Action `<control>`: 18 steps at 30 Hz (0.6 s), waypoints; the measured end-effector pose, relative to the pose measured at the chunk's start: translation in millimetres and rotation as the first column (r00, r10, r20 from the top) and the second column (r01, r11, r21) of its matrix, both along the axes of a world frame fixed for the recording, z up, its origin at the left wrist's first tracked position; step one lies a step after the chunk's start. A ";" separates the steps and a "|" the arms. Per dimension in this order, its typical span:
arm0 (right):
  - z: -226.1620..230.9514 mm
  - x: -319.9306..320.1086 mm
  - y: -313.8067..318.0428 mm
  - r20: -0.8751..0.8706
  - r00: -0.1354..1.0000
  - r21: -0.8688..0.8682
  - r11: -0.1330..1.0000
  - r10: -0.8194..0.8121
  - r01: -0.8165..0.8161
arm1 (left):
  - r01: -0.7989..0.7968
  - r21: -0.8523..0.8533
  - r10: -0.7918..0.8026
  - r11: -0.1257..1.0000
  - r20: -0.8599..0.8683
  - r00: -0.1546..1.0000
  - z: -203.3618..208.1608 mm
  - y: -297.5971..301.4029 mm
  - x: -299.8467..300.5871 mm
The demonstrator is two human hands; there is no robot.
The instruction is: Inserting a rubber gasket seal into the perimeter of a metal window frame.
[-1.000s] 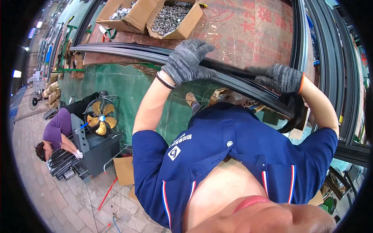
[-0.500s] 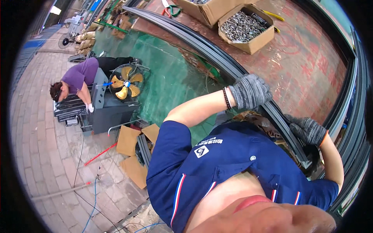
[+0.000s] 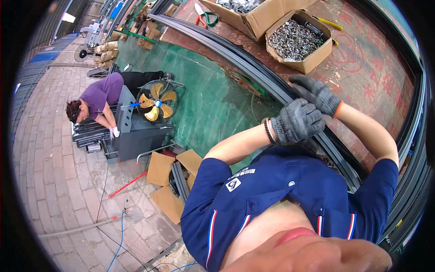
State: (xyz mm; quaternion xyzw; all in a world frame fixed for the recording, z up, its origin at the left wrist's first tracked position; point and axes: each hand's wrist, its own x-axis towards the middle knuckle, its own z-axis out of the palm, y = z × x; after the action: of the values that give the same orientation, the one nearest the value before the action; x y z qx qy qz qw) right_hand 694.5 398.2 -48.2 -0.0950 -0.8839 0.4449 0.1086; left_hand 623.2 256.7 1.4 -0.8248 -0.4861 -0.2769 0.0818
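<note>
I am seeing a yellow-bladed fan standing on the floor as my landmark. Just left of it, a person in a purple top is bending over a grey metal stand. Below the fan, flat cardboard pieces are lying on paving. Far upper right of it, 1 open carton of silver screws is sitting on a reddish worktop, with red-handled pliers lying nearer.
</note>
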 end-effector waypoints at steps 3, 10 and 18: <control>31.9 -70.0 -16.7 0.074 0.997 0.101 0.995 -0.011 0.004 | 0.001 0.151 -0.004 0.988 0.021 1.000 7.4 -16.5 -42.1; 42.9 -219.4 -19.1 0.171 0.984 0.179 0.984 -0.054 0.022 | -0.200 0.218 0.216 0.955 -0.052 0.975 10.5 -51.7 -211.6; 36.5 -310.8 -11.1 0.270 0.948 0.081 0.985 -0.170 0.154 | -0.229 0.239 0.258 0.944 -0.099 0.961 1.7 -50.1 -401.0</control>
State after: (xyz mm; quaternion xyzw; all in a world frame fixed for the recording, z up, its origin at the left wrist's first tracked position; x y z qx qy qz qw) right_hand 383.8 387.1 -11.7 -0.2252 -0.8924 0.3905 0.0231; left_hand 222.2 206.6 3.1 -0.7598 -0.5438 -0.2640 0.2395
